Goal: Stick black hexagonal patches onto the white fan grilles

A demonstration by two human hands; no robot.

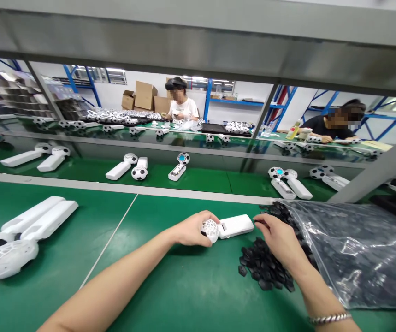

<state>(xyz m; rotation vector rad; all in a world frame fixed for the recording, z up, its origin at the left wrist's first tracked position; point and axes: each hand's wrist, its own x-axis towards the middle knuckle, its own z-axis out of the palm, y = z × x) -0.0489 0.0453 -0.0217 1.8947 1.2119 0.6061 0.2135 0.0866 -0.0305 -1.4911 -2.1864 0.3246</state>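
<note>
Left hand (194,228) is clenched round the round grille head of a white handheld fan (230,227), pinning it flat on the green tabletop (184,286), handle pointing right. Right hand (277,237) sits at the handle's free end, fingertips pinched together; looks like it has one of the small black parts (265,267) between them, but the piece itself is too small to confirm.

Black parts spill from the mouth of a clear plastic bag (353,249) lying on the right, and the loose pile is just under the right wrist. A bracelet (329,318) shows on that wrist.

My read: this is the fit step, a black piece going onto or into the handle end of the fan. The next move calls for steady hold from the left hand, fine alignment from the right fingertips, then a push to seat. Risk is a skewed part or the body sliding on the mat.

Two more white fan bodies (28,226) lie well apart at left. Other fans (177,168) ride the conveyor lane beyond. Two other people (182,103) work at the far bench.
</note>
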